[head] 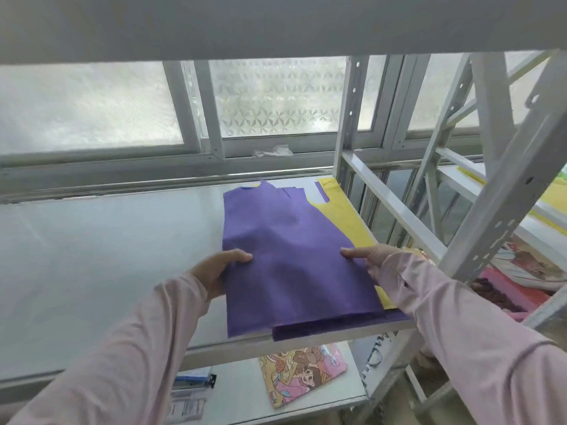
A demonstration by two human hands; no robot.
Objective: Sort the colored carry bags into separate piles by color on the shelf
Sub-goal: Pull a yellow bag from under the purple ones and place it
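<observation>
1. Purple carry bag (285,250) lay flat on top of the stack at the right end of the white metal shelf (107,256), its near edge overhanging the shelf front.
2. Left hand (214,271) pinched the bag's left edge, thumb on top, fingers beneath.
3. Right hand (372,259) gripped the right edge, thumb pressed on the purple fabric.
4. Yellow carry bag (343,216) lay underneath, showing along the right side.
5. Another purple bag (337,328) protruded at the stack's near edge.
6. Cartoon-printed bag (302,372) lay on the lower shelf.
</observation>
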